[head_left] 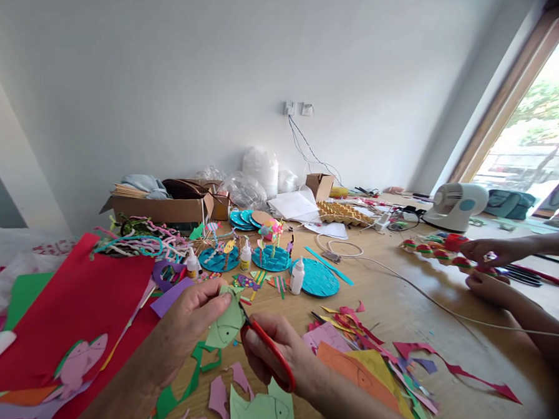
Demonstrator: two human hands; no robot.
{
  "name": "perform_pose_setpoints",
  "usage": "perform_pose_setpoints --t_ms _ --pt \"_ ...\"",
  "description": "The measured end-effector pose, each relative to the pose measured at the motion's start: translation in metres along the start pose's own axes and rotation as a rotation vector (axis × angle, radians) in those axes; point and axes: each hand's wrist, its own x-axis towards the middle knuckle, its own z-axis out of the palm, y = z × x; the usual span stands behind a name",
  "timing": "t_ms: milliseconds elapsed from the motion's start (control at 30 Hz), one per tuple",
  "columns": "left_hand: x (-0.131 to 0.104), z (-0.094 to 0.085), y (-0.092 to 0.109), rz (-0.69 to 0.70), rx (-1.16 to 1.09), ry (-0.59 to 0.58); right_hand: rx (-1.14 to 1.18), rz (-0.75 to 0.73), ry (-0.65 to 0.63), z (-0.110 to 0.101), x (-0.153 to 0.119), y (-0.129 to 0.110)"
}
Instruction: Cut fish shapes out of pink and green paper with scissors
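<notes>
Between thumb and fingers, my left hand (198, 314) pinches a light green paper (224, 322) with a fish outline drawn on it. Red-handled scissors (271, 354) are gripped in my right hand (282, 347), and their dark blades meet the paper's right edge. Below lies another light green paper fish drawing (263, 413) on the table. Green and pink paper scraps (219, 397) are scattered around it. Orange paper (356, 374) with a drawn fish lies right of my right wrist, on yellow paper.
White glue bottles (297, 276) stand near blue painted discs (318, 277), some bearing paper fish. Red paper sheets (78, 307) and a pile of pipe cleaners (140, 242) lie left. At right, a co-worker's hands (486, 267) touch a tray of red-green balls (444, 257). A white cable (419, 290) crosses the table.
</notes>
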Motion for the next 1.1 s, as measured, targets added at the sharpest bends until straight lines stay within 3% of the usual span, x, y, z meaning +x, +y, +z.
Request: perform_pose_setpoints --t_ms 600,1100 --pt "-0.0005 0.0002 0.0029 0.023 0.080 0.063 -0.013 -0.009 0.020 -0.0026 0.0009 0.0033" --pt "-0.0026 0.0006 0.0078 0.008 0.084 0.016 -0.046 -0.035 0.027 -0.0015 0.0001 0.0052"
